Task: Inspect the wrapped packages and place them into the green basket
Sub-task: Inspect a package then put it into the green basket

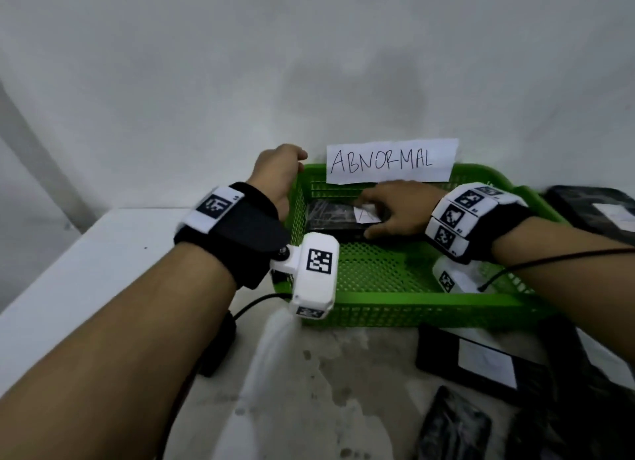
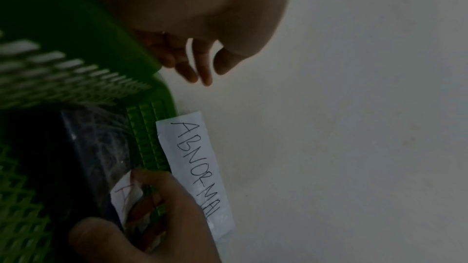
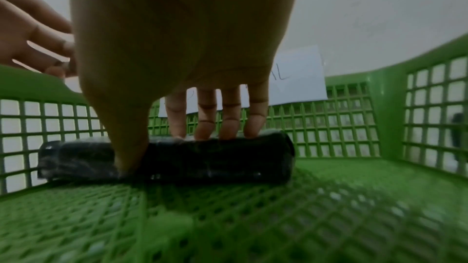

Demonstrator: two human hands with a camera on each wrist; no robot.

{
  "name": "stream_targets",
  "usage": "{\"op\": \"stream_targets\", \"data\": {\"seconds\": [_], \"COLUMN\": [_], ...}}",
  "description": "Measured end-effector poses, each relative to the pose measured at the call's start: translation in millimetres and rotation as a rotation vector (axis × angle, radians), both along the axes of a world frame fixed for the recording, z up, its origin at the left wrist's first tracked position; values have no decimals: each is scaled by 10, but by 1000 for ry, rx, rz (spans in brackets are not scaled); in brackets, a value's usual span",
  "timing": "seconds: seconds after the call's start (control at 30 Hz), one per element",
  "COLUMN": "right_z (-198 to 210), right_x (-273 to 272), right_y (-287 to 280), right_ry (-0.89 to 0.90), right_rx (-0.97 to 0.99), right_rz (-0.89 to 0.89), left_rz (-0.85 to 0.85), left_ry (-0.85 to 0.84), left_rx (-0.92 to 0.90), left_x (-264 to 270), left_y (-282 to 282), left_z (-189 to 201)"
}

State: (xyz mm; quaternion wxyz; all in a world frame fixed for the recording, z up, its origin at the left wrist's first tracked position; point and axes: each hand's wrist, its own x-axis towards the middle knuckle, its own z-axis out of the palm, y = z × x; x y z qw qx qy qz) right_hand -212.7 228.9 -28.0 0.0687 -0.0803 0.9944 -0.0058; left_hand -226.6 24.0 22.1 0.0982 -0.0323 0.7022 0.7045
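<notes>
Nearest the viewer, spare wrapped packages (image 1: 481,363) lie on the table (image 1: 68,287), just in front of the green basket (image 1: 395,308). Inside the basket, at its far left corner, sits the black wrapped package (image 1: 330,219) with a white label (image 1: 367,214) on top. The right hand (image 1: 398,208) is on it: the grip is clamped round the package, four fingers (image 3: 228,119) over the far edge, thumb (image 3: 129,147) down the near side, package flat on the basket floor. The left hand (image 1: 278,174) rests at the basket's far left rim, its grip loose and apart, holding nothing. Behind the basket's far wall, a paper sign (image 1: 391,160) reads ABNORMAL.
</notes>
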Motion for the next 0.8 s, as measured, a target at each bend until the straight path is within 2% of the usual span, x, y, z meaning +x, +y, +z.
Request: {"op": "stream_targets", "data": {"seconds": [0.13,0.43,0.67,0.8], "right_z": [-115,-114,-143,-155], "right_x": [49,95,62,68], "right_y": [-3,-46,-41,-38], "right_ry": [67,112,109,109], "right_rx": [-44,-109,-107,-109], "right_rz": [-41,11,10,11], "left_rz": [96,25,11,-1], "left_ry": [141,331,504,555], "left_rx": [-64,-612,-834,-888], "left_x": [-67,-141,-234,-259], "left_y": [48,189,151,155], "left_z": [-75,-309,-402,-426]}}
